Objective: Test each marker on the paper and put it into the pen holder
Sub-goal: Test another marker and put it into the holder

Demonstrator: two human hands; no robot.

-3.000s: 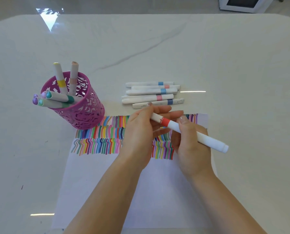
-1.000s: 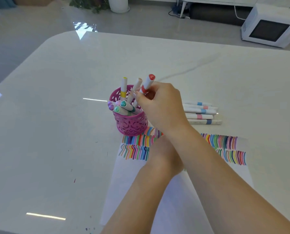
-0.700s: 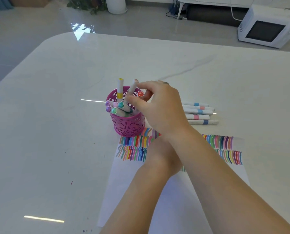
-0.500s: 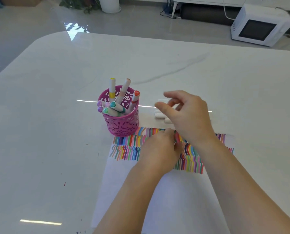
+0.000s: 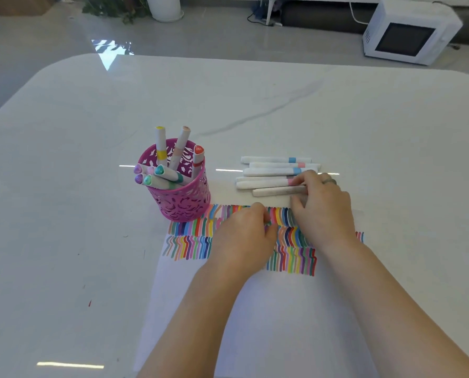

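Note:
A pink cut-out pen holder stands at the paper's far left corner with several capped markers in it, among them the red-banded marker leaning at its right rim. The white paper carries rows of coloured strokes along its far edge. Beyond it, several white markers lie side by side on the table. My right hand reaches over the paper's edge; its fingers and thumb pinch the right end of the nearest marker, which still lies flat. My left hand rests curled on the strokes, holding nothing.
The white marble table stretches far beyond the markers. Off the table, a white microwave sits on the floor at the back right, and a white plant pot stands at the back.
My right hand dropped the red-banded marker into the holder, drew back to the right and came down on the row of markers. My left hand stayed on the paper.

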